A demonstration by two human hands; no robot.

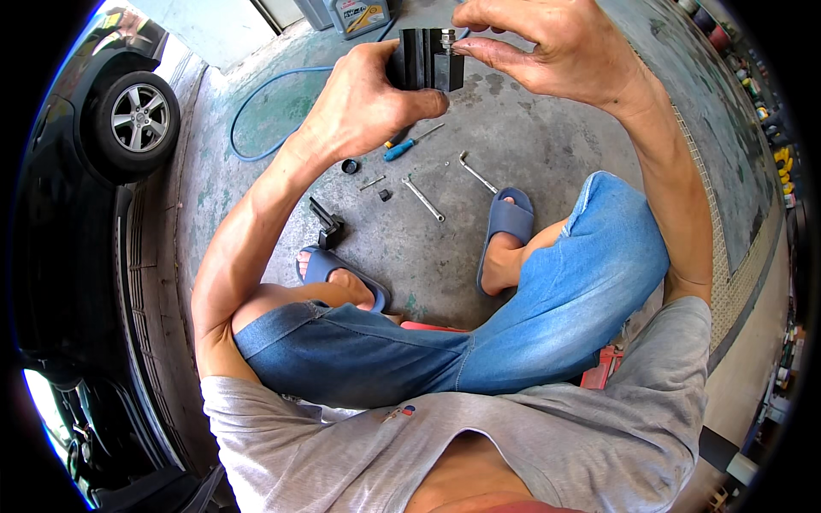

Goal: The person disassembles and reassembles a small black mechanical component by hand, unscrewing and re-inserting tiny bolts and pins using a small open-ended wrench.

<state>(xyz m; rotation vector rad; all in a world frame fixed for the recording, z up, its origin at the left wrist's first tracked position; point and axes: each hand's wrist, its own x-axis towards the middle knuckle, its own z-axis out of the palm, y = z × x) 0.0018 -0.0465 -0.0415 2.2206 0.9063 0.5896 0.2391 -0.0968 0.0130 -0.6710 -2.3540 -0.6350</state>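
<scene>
My left hand [368, 98] is closed round a black grooved block [419, 60], held up in front of me at the top of the view. A small metal bolt with nuts [447, 39] stands at the block's upper right edge. My right hand [556, 51] comes in from the right, thumb and forefinger curled at the bolt, with the thumb tip against it. On the concrete below lie a blue-handled screwdriver [410, 144], a combination wrench [423, 199] and an L-shaped socket wrench [477, 173].
Near my left sandal [342, 274] lies a black bracket-like part [326, 224]. A black ring [350, 166], a small bolt [372, 182] and a small black piece [384, 195] lie close by. A blue hose [235, 128] curves behind them. A black car [77, 214] stands left; an oil jug [357, 15] stands at the back.
</scene>
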